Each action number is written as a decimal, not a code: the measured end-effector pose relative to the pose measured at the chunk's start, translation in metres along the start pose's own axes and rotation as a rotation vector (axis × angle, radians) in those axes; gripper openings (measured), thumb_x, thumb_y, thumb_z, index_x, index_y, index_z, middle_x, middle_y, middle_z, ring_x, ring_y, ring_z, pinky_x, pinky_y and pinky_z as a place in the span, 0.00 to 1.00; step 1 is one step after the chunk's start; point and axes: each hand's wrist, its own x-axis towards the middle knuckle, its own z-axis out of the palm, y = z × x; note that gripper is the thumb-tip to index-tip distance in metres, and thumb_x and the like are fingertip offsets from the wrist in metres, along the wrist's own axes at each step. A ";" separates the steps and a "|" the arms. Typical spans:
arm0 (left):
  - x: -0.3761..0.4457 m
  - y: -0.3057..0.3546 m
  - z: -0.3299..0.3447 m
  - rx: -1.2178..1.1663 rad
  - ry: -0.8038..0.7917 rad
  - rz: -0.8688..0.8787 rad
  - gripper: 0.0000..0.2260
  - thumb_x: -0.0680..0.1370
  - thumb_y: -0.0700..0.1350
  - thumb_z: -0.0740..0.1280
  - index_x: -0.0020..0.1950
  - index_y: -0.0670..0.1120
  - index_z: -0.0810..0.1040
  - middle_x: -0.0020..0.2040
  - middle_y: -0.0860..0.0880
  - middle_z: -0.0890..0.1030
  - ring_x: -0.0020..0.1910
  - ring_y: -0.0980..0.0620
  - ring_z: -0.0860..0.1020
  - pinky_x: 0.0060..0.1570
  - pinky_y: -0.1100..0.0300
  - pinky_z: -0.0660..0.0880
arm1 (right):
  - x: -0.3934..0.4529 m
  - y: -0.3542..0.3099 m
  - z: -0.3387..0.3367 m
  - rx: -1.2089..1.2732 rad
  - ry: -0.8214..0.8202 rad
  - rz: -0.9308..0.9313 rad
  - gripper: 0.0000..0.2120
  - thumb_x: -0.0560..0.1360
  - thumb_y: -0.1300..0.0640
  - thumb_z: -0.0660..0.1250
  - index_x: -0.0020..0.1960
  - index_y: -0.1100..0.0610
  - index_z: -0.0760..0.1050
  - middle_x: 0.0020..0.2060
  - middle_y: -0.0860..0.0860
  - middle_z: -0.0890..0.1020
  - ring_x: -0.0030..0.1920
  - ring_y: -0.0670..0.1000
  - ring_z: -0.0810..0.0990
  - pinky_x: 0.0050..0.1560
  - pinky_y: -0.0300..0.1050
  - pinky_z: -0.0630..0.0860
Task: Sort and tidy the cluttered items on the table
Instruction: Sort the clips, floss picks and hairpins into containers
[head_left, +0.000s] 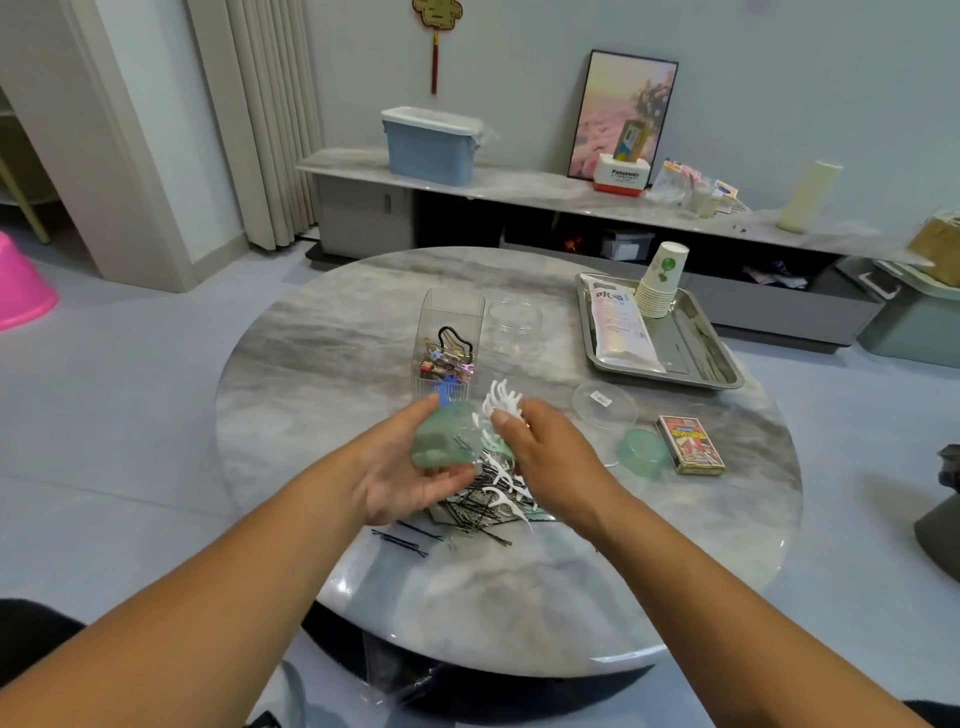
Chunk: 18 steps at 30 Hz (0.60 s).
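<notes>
My left hand (410, 467) grips a translucent green jar (441, 439) above the round marble table (322, 364). My right hand (540, 441) pinches a bunch of white floss picks (501, 399) right beside the jar's mouth. Beneath both hands lies a heap of black hairpins (470, 506) mixed with more white floss picks (511, 493). A few stray hairpins (402, 540) lie to the left of the heap. The jar's green lid (641, 452) sits on the table to the right.
A tall clear box (451, 343) holding clips and hair ties stands behind my hands, an empty clear jar (514, 325) beside it. A clear lid (605, 404), a card box (690, 444) and a steel tray (722, 364) with paper cups (662, 280) and a white packet are on the right.
</notes>
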 end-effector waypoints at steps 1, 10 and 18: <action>0.000 -0.002 0.002 -0.025 -0.027 -0.017 0.23 0.80 0.57 0.67 0.63 0.39 0.79 0.48 0.38 0.82 0.43 0.42 0.82 0.39 0.50 0.84 | -0.003 0.001 -0.001 -0.102 -0.016 -0.013 0.13 0.84 0.45 0.59 0.48 0.53 0.72 0.37 0.48 0.77 0.37 0.50 0.75 0.40 0.49 0.70; -0.001 -0.015 0.012 -0.176 -0.137 -0.139 0.24 0.79 0.59 0.67 0.59 0.37 0.81 0.51 0.36 0.82 0.45 0.41 0.83 0.48 0.42 0.82 | -0.009 -0.008 -0.020 -0.449 -0.240 -0.016 0.17 0.84 0.44 0.58 0.40 0.51 0.64 0.36 0.49 0.74 0.41 0.55 0.74 0.43 0.52 0.70; -0.007 -0.022 0.022 -0.218 -0.180 -0.123 0.21 0.81 0.53 0.67 0.57 0.34 0.81 0.52 0.35 0.82 0.49 0.40 0.82 0.50 0.40 0.80 | -0.011 -0.012 -0.017 -0.577 -0.328 0.027 0.16 0.84 0.40 0.51 0.49 0.50 0.68 0.46 0.50 0.77 0.51 0.58 0.77 0.53 0.54 0.74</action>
